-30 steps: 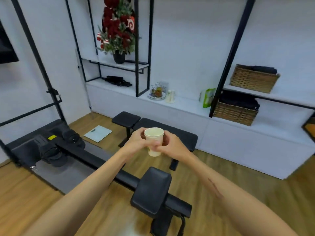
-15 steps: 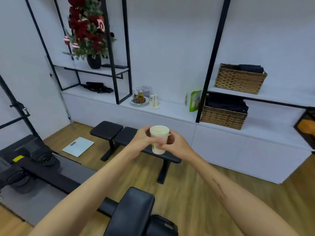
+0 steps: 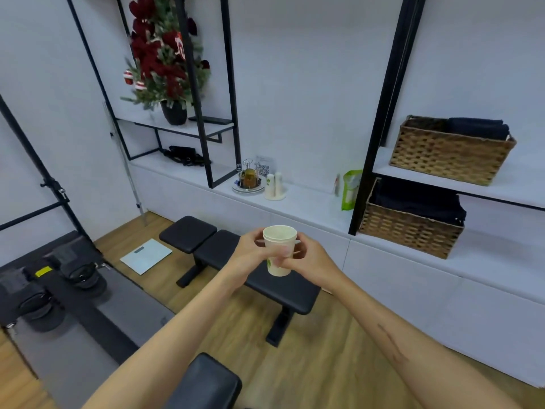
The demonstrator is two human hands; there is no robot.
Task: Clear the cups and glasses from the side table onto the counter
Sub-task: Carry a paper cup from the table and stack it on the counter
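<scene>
Your two forearms enter from the near edge, both bare from the elbow down, with no sleeve, watch or band showing. Your left hand and right hand are ungloved and carry no rings that can be made out. Your right forearm bears a long, thin, darker streak running lengthwise along its upper side. Your left forearm shows no such mark.

Black bench — wicker baskets
</scene>
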